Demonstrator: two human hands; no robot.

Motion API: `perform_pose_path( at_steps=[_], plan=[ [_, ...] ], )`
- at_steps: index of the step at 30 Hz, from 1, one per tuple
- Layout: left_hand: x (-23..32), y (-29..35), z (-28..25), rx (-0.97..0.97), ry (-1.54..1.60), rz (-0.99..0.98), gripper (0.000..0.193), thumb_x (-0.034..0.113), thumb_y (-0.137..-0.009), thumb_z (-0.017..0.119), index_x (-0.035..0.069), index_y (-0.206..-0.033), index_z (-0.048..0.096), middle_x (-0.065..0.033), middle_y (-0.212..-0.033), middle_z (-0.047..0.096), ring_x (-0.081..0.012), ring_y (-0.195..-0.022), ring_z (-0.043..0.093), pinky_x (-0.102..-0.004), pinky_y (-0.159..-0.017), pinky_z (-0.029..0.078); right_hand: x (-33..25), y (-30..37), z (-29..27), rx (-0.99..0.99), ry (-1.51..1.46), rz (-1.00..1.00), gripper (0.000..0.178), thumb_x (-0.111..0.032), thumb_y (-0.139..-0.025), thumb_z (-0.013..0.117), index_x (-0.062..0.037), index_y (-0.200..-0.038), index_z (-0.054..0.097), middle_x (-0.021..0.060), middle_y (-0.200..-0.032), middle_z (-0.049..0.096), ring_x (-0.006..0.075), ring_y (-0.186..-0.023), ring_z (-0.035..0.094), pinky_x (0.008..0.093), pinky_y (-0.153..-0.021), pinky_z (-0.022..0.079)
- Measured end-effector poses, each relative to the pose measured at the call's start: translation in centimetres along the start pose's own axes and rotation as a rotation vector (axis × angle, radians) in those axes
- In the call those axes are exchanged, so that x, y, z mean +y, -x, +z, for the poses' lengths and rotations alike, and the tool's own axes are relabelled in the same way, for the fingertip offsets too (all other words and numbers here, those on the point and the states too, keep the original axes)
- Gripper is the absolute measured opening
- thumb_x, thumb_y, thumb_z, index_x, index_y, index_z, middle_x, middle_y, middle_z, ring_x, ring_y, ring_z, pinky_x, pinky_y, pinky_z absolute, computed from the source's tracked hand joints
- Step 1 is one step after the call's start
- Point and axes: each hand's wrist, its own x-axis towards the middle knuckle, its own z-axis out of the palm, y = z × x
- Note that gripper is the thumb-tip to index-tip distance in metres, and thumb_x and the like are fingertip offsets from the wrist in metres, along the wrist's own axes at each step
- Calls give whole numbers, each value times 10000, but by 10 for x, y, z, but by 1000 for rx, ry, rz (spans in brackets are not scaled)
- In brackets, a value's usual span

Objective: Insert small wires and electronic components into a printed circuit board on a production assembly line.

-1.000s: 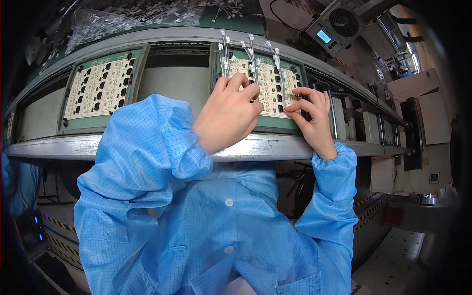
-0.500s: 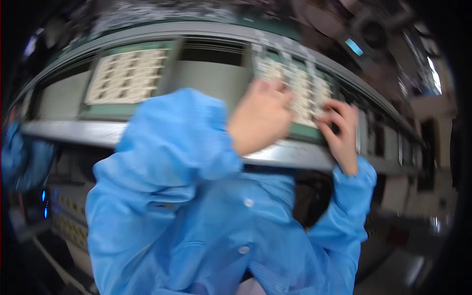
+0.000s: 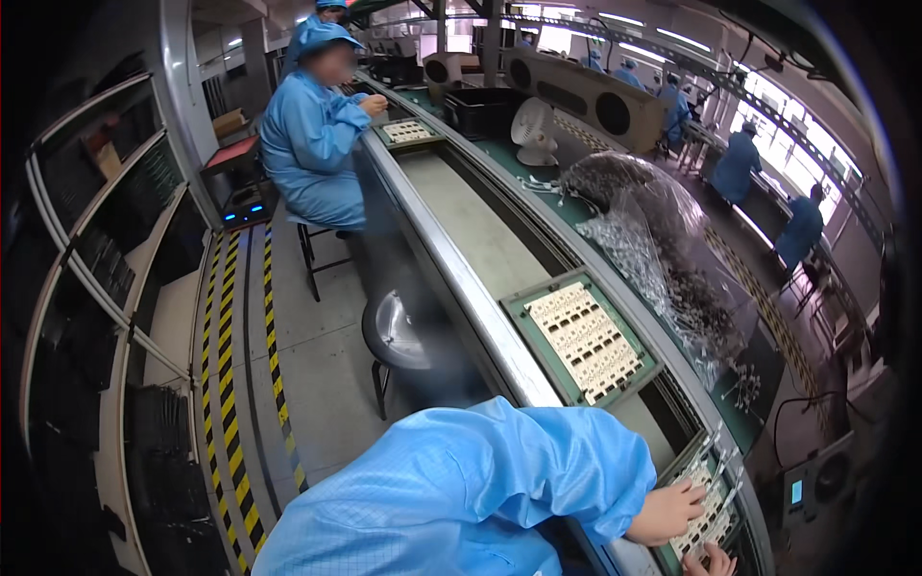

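At the lower right, a cream-white panel of small boards point(image 3: 718, 523) lies in a green frame on the conveyor line. Over its near-left part, my left hand point(image 3: 665, 514) has its fingers bent and close together, tips down at the panel; whatever they may pinch is too small to make out. My right hand point(image 3: 711, 561) is at the panel's lower end, cut by the picture's edge, with curled fingers and hidden tips. Thin pale wire-like pieces point(image 3: 727, 470) stretch across the panel's far side beside my left hand.
Farther up the conveyor point(image 3: 471, 216) sits another framed white panel point(image 3: 583, 338). Clear plastic bags of wired parts point(image 3: 663, 250) lie along the right side, near a white fan point(image 3: 534, 130). A co-worker point(image 3: 312, 134) sits at the far left; a black stool point(image 3: 399, 326) stands nearer.
My view has swung left along the line, so my hands now appear at the lower right. Both stay at the same panel; the co-worker and floor have come into view.
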Motion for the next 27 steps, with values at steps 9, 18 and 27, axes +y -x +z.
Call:
perform_pose_path(
  at_steps=[9,18,27],
  plan=[
    [11,-15,5,-78,-77,-129,185,250,-668,721,106,-784,735,-74,-968,558,-283,-1093,440,-429,-901,356,33,-62,-13,232,-166,29,246,-17,-859,563,-22,-1081,669,207,-1271,571,384,-1174,514,445,-1024,391],
    [3,-13,18,-92,-18,-162,237,266,-674,722,104,-847,727,-97,-1019,576,-323,-1147,439,-455,-919,343,82,-128,25,175,-146,-12,418,-56,-843,599,-49,-1261,608,203,-1340,551,364,-1254,498,434,-1076,371],
    [6,-19,-2,-15,40,-116,172,217,-672,679,76,-770,667,-93,-921,537,-300,-1047,451,-441,-854,356,101,-127,49,266,-512,126,347,73,-844,463,-16,-1158,581,157,-1216,594,337,-1158,533,413,-1045,348]
  ],
)
